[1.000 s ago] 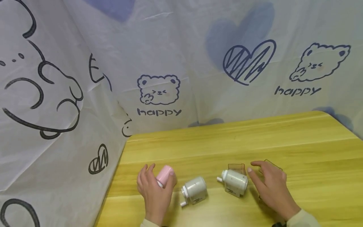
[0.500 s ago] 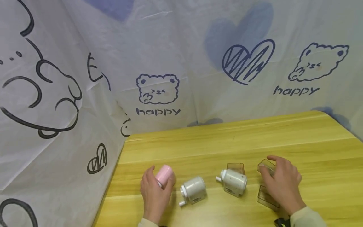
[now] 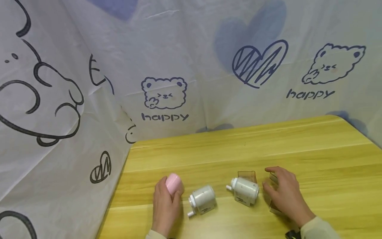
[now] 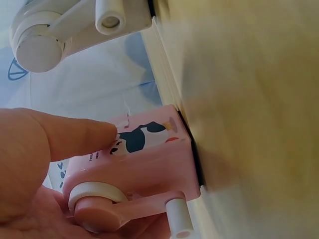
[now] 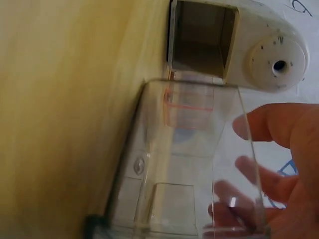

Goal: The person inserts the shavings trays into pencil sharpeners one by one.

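My left hand [image 3: 166, 207] grips a pink crank pencil sharpener [image 3: 173, 183], thumb on its printed side. The left wrist view shows the sharpener's crank and dark base edge close to the tabletop. Two pale speckled crank pencil sharpeners lie between my hands, one on the left [image 3: 204, 199] and one on the right [image 3: 246, 191]. My right hand [image 3: 285, 192] is over clear shavings drawers, fingers spread and partly hiding them. In the right wrist view, a clear drawer [image 5: 179, 169] stands in front of the fingers, beside a speckled sharpener [image 5: 269, 55] with a hollow drawer slot.
A reddish see-through drawer [image 3: 247, 175] lies behind the right speckled sharpener. Everything is on a yellow wood-grain table [image 3: 238, 149]. Printed cloth [image 3: 206, 66] hangs along the table's back and left sides.
My right hand went right, uncovering two clear drawers, then came back left over them. My left hand has shifted slightly around the pink pencil sharpener, which stays nearly in place.
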{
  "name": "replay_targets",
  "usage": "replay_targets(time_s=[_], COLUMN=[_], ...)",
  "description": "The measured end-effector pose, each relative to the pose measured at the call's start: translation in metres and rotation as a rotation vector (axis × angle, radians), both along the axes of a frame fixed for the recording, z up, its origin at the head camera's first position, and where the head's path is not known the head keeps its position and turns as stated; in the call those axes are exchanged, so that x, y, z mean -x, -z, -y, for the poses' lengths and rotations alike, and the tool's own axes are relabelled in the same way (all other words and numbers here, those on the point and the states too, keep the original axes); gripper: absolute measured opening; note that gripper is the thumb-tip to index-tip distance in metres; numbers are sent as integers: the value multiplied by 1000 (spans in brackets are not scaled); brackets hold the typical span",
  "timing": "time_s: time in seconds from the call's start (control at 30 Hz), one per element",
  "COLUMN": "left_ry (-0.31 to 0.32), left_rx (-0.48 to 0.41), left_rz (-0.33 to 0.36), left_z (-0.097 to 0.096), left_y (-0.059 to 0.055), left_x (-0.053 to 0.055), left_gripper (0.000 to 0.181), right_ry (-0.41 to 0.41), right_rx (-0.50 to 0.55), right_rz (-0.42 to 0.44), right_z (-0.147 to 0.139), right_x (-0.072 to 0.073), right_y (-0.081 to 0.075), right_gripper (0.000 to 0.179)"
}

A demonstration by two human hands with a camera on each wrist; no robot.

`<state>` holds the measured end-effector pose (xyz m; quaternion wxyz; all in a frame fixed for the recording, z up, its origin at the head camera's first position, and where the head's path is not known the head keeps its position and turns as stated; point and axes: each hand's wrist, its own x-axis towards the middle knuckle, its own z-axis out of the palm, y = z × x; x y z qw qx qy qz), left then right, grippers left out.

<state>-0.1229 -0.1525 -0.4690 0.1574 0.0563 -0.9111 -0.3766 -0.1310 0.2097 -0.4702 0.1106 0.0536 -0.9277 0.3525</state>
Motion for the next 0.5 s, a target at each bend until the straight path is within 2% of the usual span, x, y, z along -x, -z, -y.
replay_targets(time_s=[0.23, 0.37, 0.5], left_ry=[10, 16, 20], left_rx=[12, 11, 12], left_rz=[5, 7, 1], left_z=[-1, -1, -1], left_y=[-2, -3, -4], left_x=[-2, -2, -3], left_gripper=[62, 62, 62], right_ry=[-125, -140, -143], right_rx=[-147, -231, -251], right_rz=[-86, -100, -103], right_z=[4, 5, 7], right_x=[-2, -3, -5], right_y=[6, 9, 10], right_gripper=[49, 47, 46])
